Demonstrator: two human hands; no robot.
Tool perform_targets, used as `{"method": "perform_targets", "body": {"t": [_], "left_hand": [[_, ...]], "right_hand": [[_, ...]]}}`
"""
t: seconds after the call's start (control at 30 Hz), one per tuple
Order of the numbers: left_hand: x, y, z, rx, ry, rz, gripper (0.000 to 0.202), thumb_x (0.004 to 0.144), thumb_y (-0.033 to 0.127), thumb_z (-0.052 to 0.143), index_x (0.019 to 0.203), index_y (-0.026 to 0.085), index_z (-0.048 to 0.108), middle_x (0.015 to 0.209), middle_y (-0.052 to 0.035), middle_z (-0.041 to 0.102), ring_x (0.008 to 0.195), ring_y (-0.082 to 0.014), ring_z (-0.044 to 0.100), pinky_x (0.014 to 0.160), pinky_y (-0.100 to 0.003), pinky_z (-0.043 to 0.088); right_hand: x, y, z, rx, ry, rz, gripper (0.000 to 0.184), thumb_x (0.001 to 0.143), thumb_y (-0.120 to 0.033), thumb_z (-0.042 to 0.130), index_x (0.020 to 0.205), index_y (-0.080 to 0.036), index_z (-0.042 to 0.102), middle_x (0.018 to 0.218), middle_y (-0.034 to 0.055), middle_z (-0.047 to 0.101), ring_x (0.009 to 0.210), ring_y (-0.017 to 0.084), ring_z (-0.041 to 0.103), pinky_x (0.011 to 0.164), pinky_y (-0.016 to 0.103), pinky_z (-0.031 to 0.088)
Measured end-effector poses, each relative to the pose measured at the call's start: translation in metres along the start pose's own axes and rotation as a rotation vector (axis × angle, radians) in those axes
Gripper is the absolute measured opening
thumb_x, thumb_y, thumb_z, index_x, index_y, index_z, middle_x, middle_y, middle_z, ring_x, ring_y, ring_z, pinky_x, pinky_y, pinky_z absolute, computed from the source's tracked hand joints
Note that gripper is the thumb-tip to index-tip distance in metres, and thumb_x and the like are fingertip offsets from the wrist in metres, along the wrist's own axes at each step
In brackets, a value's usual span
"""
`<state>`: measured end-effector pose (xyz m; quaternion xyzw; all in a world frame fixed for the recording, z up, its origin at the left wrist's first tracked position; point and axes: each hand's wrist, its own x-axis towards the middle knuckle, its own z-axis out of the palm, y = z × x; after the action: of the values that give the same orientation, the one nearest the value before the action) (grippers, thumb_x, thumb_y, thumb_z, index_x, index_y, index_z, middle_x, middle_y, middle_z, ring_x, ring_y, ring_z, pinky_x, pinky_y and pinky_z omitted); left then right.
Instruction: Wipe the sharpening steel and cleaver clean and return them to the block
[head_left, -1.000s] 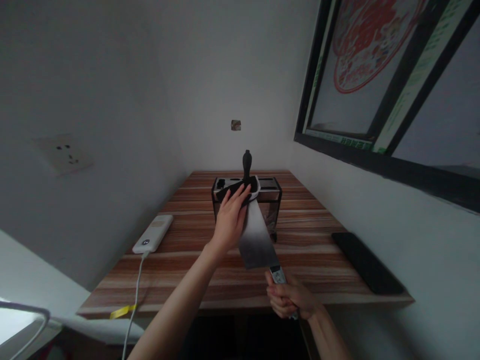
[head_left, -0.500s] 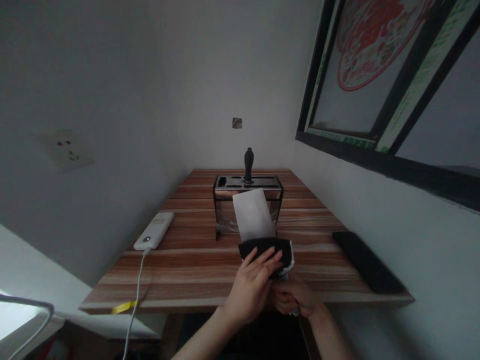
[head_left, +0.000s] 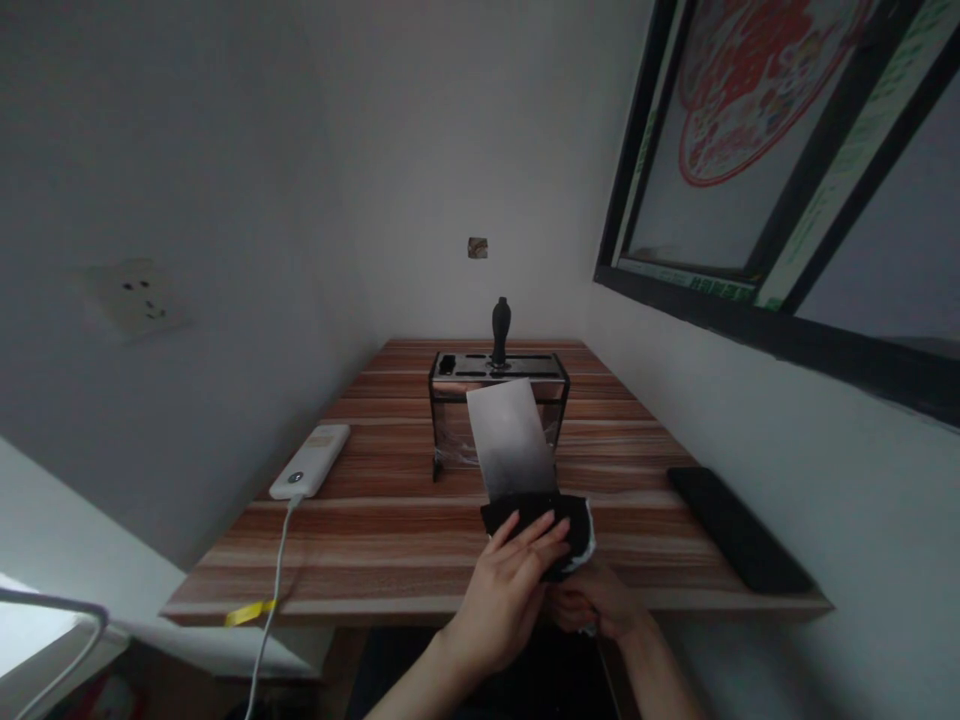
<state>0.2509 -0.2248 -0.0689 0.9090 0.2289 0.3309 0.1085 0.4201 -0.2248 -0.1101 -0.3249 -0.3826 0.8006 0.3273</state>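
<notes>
The left hand [head_left: 510, 585] lies over a black cloth [head_left: 568, 518], its fingers nearly straight and close together, and presses the cloth against the lower end of a cleaver [head_left: 512, 440]; its thumb is hidden. The right hand [head_left: 600, 605] is curled tight around the cleaver's handle, just below and partly behind the left hand. The broad blade points up and away, above the front part of the wooden table [head_left: 375, 545]. Behind it stands a knife rack [head_left: 450, 385] with one black handle [head_left: 500, 325] sticking up. A white power bank [head_left: 310, 462] lies to the left.
</notes>
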Motion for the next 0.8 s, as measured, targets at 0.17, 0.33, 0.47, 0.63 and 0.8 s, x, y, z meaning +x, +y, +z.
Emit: {"method": "perform_targets", "body": {"t": [0.17, 0.33, 0.47, 0.63, 0.8], "left_hand": [[0.003, -0.004, -0.003, 0.041, -0.003, 0.010, 0.048, 0.082, 0.001, 0.037, 0.127, 0.017, 0.041, 0.138, -0.0092, 0.048, 0.135, -0.0165, 0.033, 0.112, -0.044, 0.024], [0.011, -0.017, -0.008, 0.083, 0.045, 0.010, 0.047, 0.082, 0.003, 0.038, 0.127, 0.017, 0.042, 0.139, -0.0101, 0.047, 0.136, -0.0176, 0.031, 0.112, -0.046, 0.023], [0.023, -0.030, -0.018, 0.124, 0.117, 0.050, 0.047, 0.084, 0.004, 0.036, 0.130, 0.016, 0.042, 0.138, -0.0115, 0.048, 0.135, -0.0184, 0.032, 0.111, -0.047, 0.023], [0.042, -0.043, -0.033, 0.151, 0.194, 0.021, 0.047, 0.086, 0.003, 0.034, 0.131, 0.018, 0.040, 0.138, -0.0105, 0.048, 0.135, -0.0189, 0.033, 0.111, -0.049, 0.023], [0.062, -0.051, -0.047, 0.189, 0.248, 0.014, 0.046, 0.088, 0.005, 0.034, 0.131, 0.019, 0.039, 0.139, -0.0091, 0.046, 0.136, -0.0184, 0.032, 0.112, -0.049, 0.022]], "right_hand": [[0.000, -0.003, 0.003, -0.010, -0.019, -0.032, 0.053, 0.059, -0.042, 0.076, 0.043, -0.020, 0.031, 0.029, -0.0122, 0.026, 0.025, 0.000, 0.020, 0.031, 0.018, 0.011], [-0.001, -0.006, 0.006, 0.001, -0.104, -0.069, 0.041, 0.068, -0.041, 0.072, 0.059, -0.020, 0.037, 0.032, -0.0147, 0.027, 0.025, 0.000, 0.017, 0.031, 0.018, 0.013], [-0.003, -0.008, 0.008, 0.024, -0.117, -0.098, 0.036, 0.070, -0.036, 0.072, 0.073, -0.021, 0.040, 0.034, -0.0168, 0.029, 0.026, 0.001, 0.015, 0.032, 0.017, 0.012], [-0.003, -0.007, 0.006, 0.041, -0.155, -0.096, 0.037, 0.072, -0.037, 0.071, 0.074, -0.023, 0.037, 0.035, -0.0173, 0.029, 0.026, 0.001, 0.014, 0.033, 0.016, 0.012], [-0.003, -0.007, 0.004, 0.053, -0.191, -0.097, 0.035, 0.075, -0.034, 0.068, 0.074, -0.023, 0.035, 0.036, -0.0176, 0.029, 0.026, 0.000, 0.014, 0.034, 0.016, 0.011]]}}
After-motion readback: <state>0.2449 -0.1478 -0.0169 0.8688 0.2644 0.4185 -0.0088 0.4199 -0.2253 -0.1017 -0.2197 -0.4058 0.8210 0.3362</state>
